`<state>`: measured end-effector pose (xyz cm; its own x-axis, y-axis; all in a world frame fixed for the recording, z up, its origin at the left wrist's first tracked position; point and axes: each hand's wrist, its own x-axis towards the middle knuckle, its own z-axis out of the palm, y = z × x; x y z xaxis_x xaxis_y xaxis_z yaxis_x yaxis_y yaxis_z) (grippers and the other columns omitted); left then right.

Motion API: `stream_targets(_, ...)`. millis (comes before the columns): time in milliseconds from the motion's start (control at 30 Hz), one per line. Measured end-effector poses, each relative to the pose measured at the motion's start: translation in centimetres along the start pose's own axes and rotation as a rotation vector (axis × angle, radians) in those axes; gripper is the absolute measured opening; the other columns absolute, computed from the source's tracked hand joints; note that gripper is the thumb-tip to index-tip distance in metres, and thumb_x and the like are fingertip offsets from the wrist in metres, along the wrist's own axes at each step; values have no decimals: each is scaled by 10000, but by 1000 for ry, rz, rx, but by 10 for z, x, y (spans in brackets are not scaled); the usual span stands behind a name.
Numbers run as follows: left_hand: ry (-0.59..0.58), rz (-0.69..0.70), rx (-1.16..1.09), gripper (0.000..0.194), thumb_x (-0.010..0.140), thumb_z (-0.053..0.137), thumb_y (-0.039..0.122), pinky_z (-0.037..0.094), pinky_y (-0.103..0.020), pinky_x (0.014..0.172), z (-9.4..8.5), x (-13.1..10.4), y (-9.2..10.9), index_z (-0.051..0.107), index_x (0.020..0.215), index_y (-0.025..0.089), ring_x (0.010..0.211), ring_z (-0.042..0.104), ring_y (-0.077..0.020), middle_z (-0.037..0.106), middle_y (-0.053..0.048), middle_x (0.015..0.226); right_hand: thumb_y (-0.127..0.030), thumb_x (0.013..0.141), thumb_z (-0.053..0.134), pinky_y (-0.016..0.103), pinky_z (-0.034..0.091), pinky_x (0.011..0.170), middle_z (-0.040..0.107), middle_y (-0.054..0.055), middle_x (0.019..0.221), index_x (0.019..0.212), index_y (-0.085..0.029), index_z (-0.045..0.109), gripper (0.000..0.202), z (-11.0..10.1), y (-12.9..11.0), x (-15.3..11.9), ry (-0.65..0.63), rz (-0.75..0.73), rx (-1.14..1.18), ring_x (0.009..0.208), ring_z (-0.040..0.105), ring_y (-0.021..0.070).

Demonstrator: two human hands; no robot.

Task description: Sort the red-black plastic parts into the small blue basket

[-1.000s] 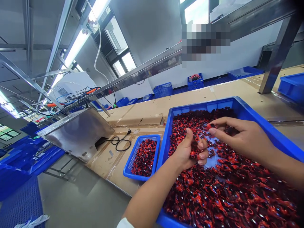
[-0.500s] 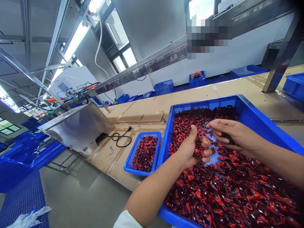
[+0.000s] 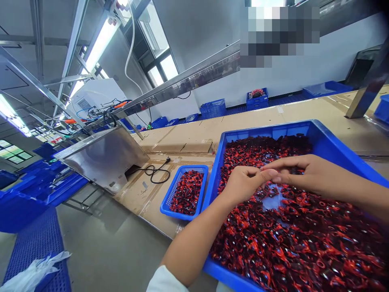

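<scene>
Red-black parts (image 3: 304,243) fill the big blue tray (image 3: 216,172) on the desk (image 3: 249,122), up to its far edge. Left hand (image 3: 243,183) and right hand (image 3: 299,175) over the tray's left half, palms inward, wrists low, fingertips meeting. Fingers curled, narrow on both; can't tell if a part is pinched. Small blue basket (image 3: 205,183) of the same parts, just left of tray. Label (image 3: 82,104) on white machine (image 3: 105,90): too small to read.

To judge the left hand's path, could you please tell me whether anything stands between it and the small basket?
Yes: the side wall of the big tray stands between the left hand, over the tray, and the small basket, outside it. I see nothing else there.
</scene>
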<state>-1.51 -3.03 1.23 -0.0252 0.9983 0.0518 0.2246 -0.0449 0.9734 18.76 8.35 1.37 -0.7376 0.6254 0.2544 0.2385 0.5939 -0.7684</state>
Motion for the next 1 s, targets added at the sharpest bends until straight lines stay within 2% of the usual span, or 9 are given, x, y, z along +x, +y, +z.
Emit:
stream_targets(100,-33,39,63,750,795,838,864,254,-280,616,-4,-1,-1,529,612,205,639,369,-109,446,44,632,-762,934,720,353,521,562,812,47,740,1243,-307,918,585,6,4,-2,-45,16,-49,619,713,252)
stream_targets(233,-43,-7,48,717,803,818,854,285,-268,600,-1,0,-3,560,637,206,622,414,-110,489,32,643,-543,929,736,435,616,717,900,45,1019,1112,-359,932,326,19,3,-4,111,-90,-100,850,830,337)
stream_targets(333,-62,-124,-278,599,843,697,791,334,-263,520,-1,2,1,599,711,215,552,488,-131,495,23,678,-458,946,707,481,633,809,906,45,1052,1076,-352,927,277,23,-2,-4,269,-117,-89,913,847,350)
stream_targets(433,-114,-247,-703,283,728,686,461,313,-251,427,-5,4,6,634,859,216,492,485,-135,476,37,733,-478,952,714,471,614,778,906,40,1082,1075,-350,919,271,21,-7,-6,367,-73,-75,938,847,351)
stream_targets(500,-97,-294,-844,310,662,664,299,310,-235,414,-8,5,8,656,957,205,485,476,-125,496,36,756,-519,955,726,447,588,731,904,41,1097,1083,-348,919,287,20,-10,-7,394,-59,-74,921,839,340)
stream_targets(567,-62,-341,-898,345,715,672,242,309,-224,411,-7,6,8,685,1056,190,479,469,-114,526,30,775,-539,962,733,416,543,667,900,43,1039,1087,-344,919,297,18,-12,-9,420,-57,-80,810,804,304)
stream_targets(733,-43,-379,-871,300,990,734,411,325,-211,401,0,9,5,716,1184,183,477,481,-100,577,28,804,-669,973,742,376,415,563,770,29,728,1053,-335,910,383,16,-16,-8,454,-52,-97,533,570,208)
stream_targets(900,-24,-333,-781,519,922,865,645,349,-222,395,6,9,3,683,1042,173,474,473,-98,554,50,743,-733,964,718,356,388,537,756,18,708,1058,-309,907,473,16,-17,-6,436,-38,-94,504,519,181)
stream_targets(1000,-24,-342,-778,551,886,889,675,358,-222,411,5,9,2,624,999,205,491,480,-104,559,55,751,-702,965,713,347,384,538,739,13,682,1034,-298,903,452,16,-18,-5,432,-45,-92,507,514,174)
